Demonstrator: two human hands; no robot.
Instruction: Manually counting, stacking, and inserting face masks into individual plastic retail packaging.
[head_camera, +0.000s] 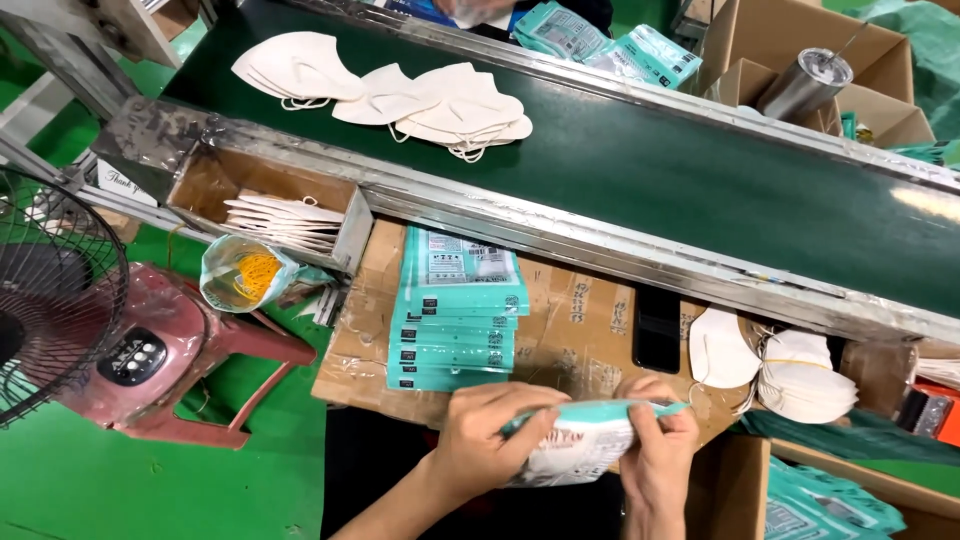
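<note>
My left hand (488, 428) and my right hand (657, 448) both grip a teal and white plastic pouch (580, 447) with a white mask inside, held low at the frame's bottom centre. The left hand clasps its left end and the right hand pinches its top right edge. Just beyond the hands lies a fanned stack of flat teal pouches (458, 310) on a cardboard work surface (570, 335). To the right of that, a pile of white folded masks (790, 370) rests near a black phone (657, 330).
A dark green conveyor belt (700, 170) with metal rails runs diagonally above, carrying several white masks (400, 95). A tray of flat masks (285, 220) hangs at its left. A fan (55, 300), a red plastic stool (200, 350), open cardboard boxes (790, 40) and a box of filled pouches (825, 505) surround me.
</note>
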